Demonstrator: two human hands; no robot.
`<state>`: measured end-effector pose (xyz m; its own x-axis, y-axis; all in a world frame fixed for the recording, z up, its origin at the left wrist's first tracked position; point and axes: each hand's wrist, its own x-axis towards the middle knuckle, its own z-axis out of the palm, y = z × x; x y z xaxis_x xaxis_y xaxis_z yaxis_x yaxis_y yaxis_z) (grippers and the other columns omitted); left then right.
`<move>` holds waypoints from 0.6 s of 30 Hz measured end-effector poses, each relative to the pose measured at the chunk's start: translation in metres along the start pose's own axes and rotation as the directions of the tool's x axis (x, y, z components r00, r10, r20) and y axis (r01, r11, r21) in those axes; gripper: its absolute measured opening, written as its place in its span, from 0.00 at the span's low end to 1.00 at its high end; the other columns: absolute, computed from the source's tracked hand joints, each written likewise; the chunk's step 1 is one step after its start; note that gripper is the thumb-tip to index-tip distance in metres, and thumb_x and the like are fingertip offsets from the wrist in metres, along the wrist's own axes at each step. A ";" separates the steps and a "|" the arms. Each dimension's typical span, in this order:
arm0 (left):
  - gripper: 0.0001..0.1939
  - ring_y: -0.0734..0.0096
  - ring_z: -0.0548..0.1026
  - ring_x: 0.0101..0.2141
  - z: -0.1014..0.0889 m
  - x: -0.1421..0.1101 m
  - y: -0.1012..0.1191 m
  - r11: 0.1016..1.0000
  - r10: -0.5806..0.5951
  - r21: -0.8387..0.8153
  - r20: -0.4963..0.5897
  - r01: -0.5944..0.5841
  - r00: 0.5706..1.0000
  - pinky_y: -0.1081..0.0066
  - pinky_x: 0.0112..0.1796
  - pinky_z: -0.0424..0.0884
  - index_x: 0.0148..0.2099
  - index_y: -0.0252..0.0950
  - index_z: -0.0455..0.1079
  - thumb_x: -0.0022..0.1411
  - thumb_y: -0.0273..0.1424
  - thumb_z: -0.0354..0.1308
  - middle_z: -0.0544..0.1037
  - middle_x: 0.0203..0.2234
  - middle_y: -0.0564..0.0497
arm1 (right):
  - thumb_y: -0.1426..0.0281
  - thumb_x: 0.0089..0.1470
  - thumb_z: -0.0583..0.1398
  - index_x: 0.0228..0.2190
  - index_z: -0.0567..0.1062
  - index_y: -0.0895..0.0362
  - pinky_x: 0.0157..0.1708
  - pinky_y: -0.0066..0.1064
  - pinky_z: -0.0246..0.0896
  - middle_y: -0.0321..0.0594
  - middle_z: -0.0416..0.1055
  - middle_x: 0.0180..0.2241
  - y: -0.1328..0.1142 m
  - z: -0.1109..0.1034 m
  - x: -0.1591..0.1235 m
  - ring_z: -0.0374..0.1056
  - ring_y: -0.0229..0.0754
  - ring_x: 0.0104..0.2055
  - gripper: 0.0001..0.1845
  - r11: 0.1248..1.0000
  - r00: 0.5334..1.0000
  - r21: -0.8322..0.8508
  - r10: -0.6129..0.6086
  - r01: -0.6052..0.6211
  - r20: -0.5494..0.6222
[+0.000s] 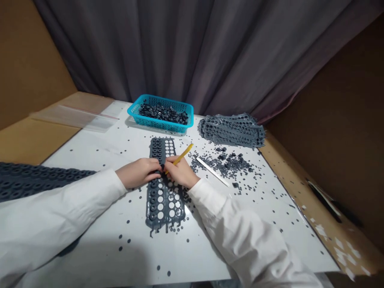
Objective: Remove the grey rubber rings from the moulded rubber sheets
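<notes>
A dark grey moulded rubber sheet (pixel 165 222) lies lengthwise before me, with rows of ring-shaped parts on its left and round openings showing white on its right. My right hand (pixel 179 171) grips a thin yellow pen-like tool (pixel 186 151), its lower end down at the sheet. Close beside it, my left hand (pixel 141 172) rests over the sheet's left edge. The left fingers are bent together at a small dark piece (pixel 162 167) near the tool's tip; the fingers partly hide it.
Behind stands a blue basket (pixel 162 125) of small dark rings. Stacked grey sheets (pixel 232 130) lie back right, above scattered dark bits (pixel 234 165) and a white strip (pixel 213 172). More sheets (pixel 39 180) lie left, near a clear plastic bag (pixel 87 118).
</notes>
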<state>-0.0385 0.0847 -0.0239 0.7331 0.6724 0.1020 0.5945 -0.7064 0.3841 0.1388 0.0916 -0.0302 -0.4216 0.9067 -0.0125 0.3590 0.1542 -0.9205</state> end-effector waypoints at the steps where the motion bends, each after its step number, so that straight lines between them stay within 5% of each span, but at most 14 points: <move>1: 0.09 0.68 0.72 0.33 -0.001 0.000 0.001 1.000 -0.004 0.010 0.016 0.004 1.000 0.72 0.35 0.67 0.37 0.33 0.70 0.61 0.30 0.50 0.73 0.32 0.47 | 0.74 0.46 0.50 0.14 0.64 0.58 0.20 0.23 0.48 0.31 0.56 0.12 0.001 0.000 0.000 0.54 0.32 0.18 0.12 1.000 1.000 0.001 -0.008 0.008 -0.005; 7: 0.10 0.69 0.71 0.31 -0.001 0.000 0.008 0.998 0.007 0.061 0.034 -0.009 0.999 0.72 0.33 0.66 0.35 0.33 0.70 0.63 0.30 0.48 0.72 0.31 0.48 | 0.73 0.47 0.49 0.14 0.60 0.57 0.21 0.24 0.47 0.30 0.54 0.13 0.002 0.003 -0.006 0.52 0.33 0.19 0.13 0.997 0.999 -0.057 -0.046 0.044 -0.024; 18: 0.13 0.65 0.69 0.30 0.011 -0.004 0.008 0.942 0.210 0.271 -0.005 -0.201 0.978 0.69 0.31 0.66 0.34 0.32 0.69 0.61 0.21 0.44 0.72 0.28 0.45 | 0.73 0.48 0.48 0.15 0.62 0.57 0.22 0.24 0.48 0.31 0.56 0.14 0.001 0.001 -0.006 0.54 0.34 0.21 0.13 0.997 0.999 -0.078 -0.024 0.022 -0.027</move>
<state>-0.0333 0.0741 -0.0310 0.8400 0.5102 0.1846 0.5019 -0.8599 0.0928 0.1413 0.0858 -0.0316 -0.4070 0.9132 0.0202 0.4137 0.2040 -0.8873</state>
